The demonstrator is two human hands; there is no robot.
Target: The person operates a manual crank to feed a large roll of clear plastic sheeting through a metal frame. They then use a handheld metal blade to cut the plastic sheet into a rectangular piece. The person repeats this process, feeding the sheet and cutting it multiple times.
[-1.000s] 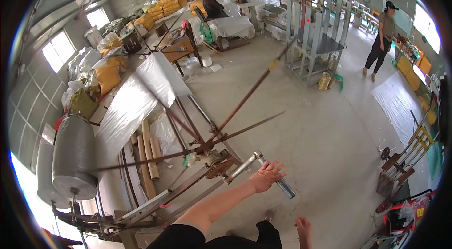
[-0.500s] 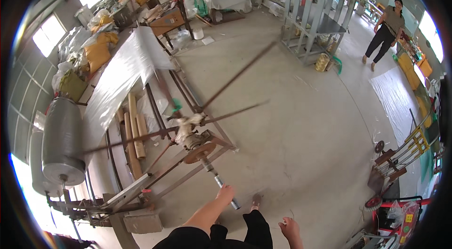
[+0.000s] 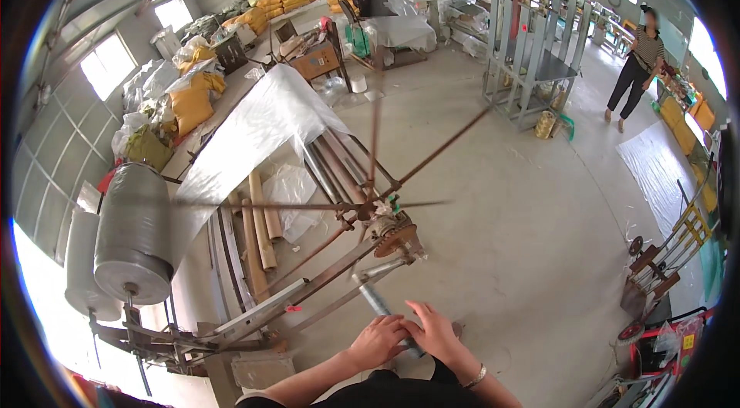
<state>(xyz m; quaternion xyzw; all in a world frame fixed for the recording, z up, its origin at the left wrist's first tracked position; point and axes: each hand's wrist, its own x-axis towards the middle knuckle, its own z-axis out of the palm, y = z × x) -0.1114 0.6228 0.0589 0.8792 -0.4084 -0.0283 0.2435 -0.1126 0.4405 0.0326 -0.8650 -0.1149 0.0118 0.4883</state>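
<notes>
The left hand is clasping the seemingly stiff, smooth crank handle, best held farthest from the sprocket, while the right hand is hiding whether it grips.

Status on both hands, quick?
Left hand: closed on the crank handle.
Right hand: at the handle's lower end; whether it grips cannot be told.
</notes>
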